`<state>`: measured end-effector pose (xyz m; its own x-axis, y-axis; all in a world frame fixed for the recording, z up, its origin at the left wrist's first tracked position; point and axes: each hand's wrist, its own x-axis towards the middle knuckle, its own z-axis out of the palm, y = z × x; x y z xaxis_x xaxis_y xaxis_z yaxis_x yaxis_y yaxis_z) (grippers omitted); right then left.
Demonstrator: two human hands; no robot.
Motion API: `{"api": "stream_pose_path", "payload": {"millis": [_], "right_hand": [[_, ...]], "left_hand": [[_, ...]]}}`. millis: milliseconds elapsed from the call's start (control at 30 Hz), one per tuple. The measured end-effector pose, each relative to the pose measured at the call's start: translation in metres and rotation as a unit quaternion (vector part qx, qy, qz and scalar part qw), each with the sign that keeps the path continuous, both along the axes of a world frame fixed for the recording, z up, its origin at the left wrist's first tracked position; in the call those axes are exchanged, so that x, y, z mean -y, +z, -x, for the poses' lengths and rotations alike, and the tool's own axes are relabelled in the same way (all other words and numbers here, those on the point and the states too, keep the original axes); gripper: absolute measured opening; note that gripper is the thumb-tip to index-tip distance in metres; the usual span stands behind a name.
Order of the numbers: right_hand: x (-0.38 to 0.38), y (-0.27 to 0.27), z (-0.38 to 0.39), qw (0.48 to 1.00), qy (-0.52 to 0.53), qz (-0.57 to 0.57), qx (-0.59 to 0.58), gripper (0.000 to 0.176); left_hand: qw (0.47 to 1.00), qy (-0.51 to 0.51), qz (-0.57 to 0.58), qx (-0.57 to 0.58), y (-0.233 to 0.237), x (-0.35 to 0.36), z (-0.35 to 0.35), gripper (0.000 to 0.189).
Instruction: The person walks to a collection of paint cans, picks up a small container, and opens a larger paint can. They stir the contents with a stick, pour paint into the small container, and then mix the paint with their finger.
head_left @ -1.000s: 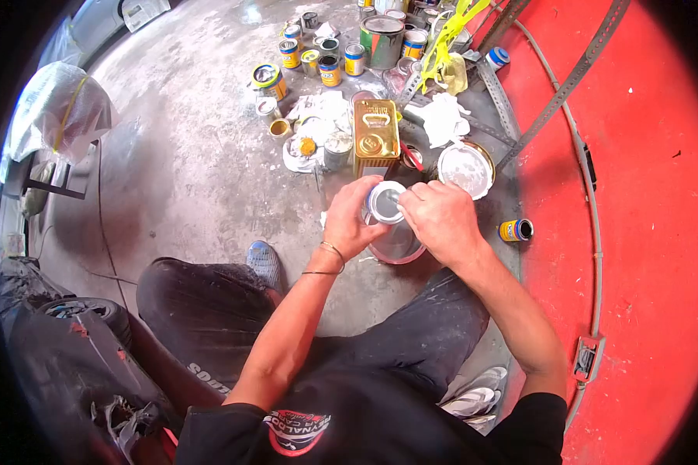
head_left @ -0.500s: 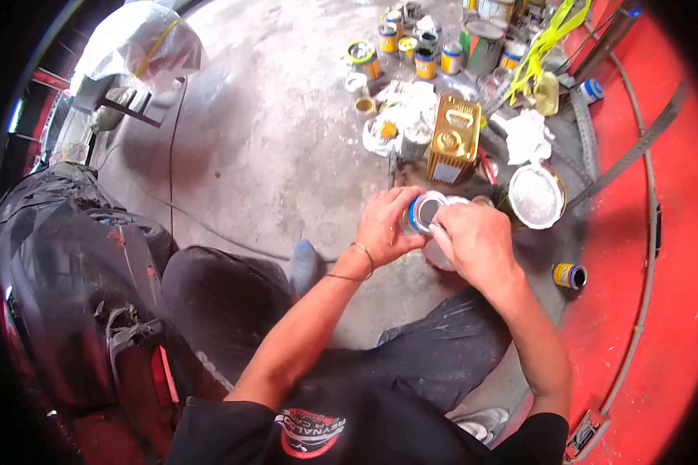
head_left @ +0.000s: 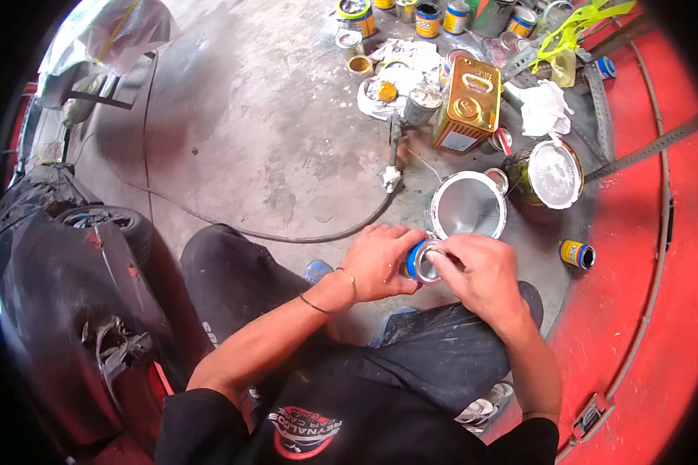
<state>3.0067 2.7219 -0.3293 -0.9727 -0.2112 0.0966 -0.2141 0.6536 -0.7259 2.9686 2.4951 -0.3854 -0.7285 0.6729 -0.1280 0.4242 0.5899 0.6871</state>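
My left hand [head_left: 381, 263] is wrapped round a small blue-and-yellow paint can [head_left: 412, 263], its silvery round top turned toward my right. Over that top, my right hand [head_left: 481, 273] is closed with thumb and fingers together at the can's rim. Whatever its fingertips pinch is hidden or too small to name. Just beyond both hands stands a larger open tin [head_left: 467, 208] with a pale rim and a grey inside.
A gold rectangular can [head_left: 470, 105] stands farther off, near a white-topped bucket [head_left: 555, 175]. To the right, a small yellow can [head_left: 577, 254] lies on its side by the red wall [head_left: 651, 341]. A black hose [head_left: 310, 239] crosses the floor; a dark bumper [head_left: 46, 287] is at left.
My hands and the small can sit lower in view, nearer my body. The larger open tin, mostly covered by my hands before, now shows clearly. The view has shifted.
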Motion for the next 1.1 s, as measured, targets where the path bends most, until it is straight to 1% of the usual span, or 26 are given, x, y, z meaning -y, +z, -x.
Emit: {"api": "stream_pose_path", "payload": {"millis": [33, 100, 133, 233, 333, 433, 533, 633, 700, 767, 833, 867, 967, 1000, 1067, 1100], "right_hand": [[-0.001, 0.005, -0.002, 0.998, -0.008, -0.048, -0.026, 0.015], [-0.008, 0.017, -0.011, 0.986, -0.029, -0.148, -0.074, 0.016], [-0.011, 0.019, -0.019, 0.983, -0.041, -0.162, -0.076, 0.017], [-0.011, 0.034, -0.044, 0.977, -0.098, -0.191, 0.021, 0.016], [0.003, 0.062, -0.064, 0.965, -0.202, -0.085, 0.144, 0.016], [0.008, 0.074, -0.082, 0.943, -0.27, -0.095, 0.17, 0.017], [0.005, 0.086, -0.098, 0.922, -0.294, -0.207, 0.143, 0.016], [0.001, 0.105, -0.099, 0.902, -0.268, -0.323, 0.099, 0.014], [-0.005, 0.107, -0.102, 0.901, -0.247, -0.345, 0.089, 0.013], [-0.006, 0.105, -0.104, 0.899, -0.246, -0.356, 0.071, 0.014], [-0.007, 0.103, -0.107, 0.896, -0.254, -0.35, 0.098, 0.012], [-0.007, 0.103, -0.109, 0.896, -0.256, -0.346, 0.112, 0.011], [-0.008, 0.104, -0.109, 0.895, -0.282, -0.252, 0.237, 0.009], [-0.009, 0.099, -0.109, 0.899, -0.31, -0.203, 0.232, 0.01], [-0.009, 0.087, -0.11, 0.899, -0.361, -0.103, 0.226, 0.011], [-0.012, 0.081, -0.109, 0.906, -0.351, -0.128, 0.198, 0.012]], "left_hand": [[1.0, -0.017, -0.004, -0.005, 0.002, -0.001, 0.002, 0.067], [0.998, -0.049, -0.036, 0.003, 0.001, -0.007, 0.007, 0.07], [0.996, -0.065, -0.057, 0.001, -0.001, -0.011, 0.009, 0.071], [0.989, -0.114, -0.093, 0.007, -0.001, -0.029, 0.012, 0.074], [0.979, -0.158, -0.132, 0.008, -0.001, -0.044, 0.017, 0.073], [0.959, -0.219, -0.177, 0.016, -0.003, -0.062, 0.021, 0.073], [0.943, -0.253, -0.212, 0.041, -0.01, -0.082, 0.022, 0.069], [0.929, -0.286, -0.229, 0.055, -0.009, -0.099, 0.018, 0.068], [0.924, -0.307, -0.22, 0.054, -0.008, -0.105, 0.01, 0.068], [0.918, -0.313, -0.236, 0.062, -0.012, -0.111, 0.001, 0.069], [0.912, -0.306, -0.265, 0.072, -0.016, -0.119, -0.007, 0.069], [0.915, -0.309, -0.245, 0.085, -0.017, -0.121, -0.009, 0.07], [0.925, -0.275, -0.233, 0.123, -0.017, -0.113, -0.012, 0.07], [0.928, -0.271, -0.213, 0.138, -0.017, -0.111, -0.013, 0.071], [0.926, -0.262, -0.233, 0.137, -0.026, -0.112, -0.015, 0.071], [0.925, -0.257, -0.243, 0.136, -0.029, -0.111, -0.017, 0.071]]}}
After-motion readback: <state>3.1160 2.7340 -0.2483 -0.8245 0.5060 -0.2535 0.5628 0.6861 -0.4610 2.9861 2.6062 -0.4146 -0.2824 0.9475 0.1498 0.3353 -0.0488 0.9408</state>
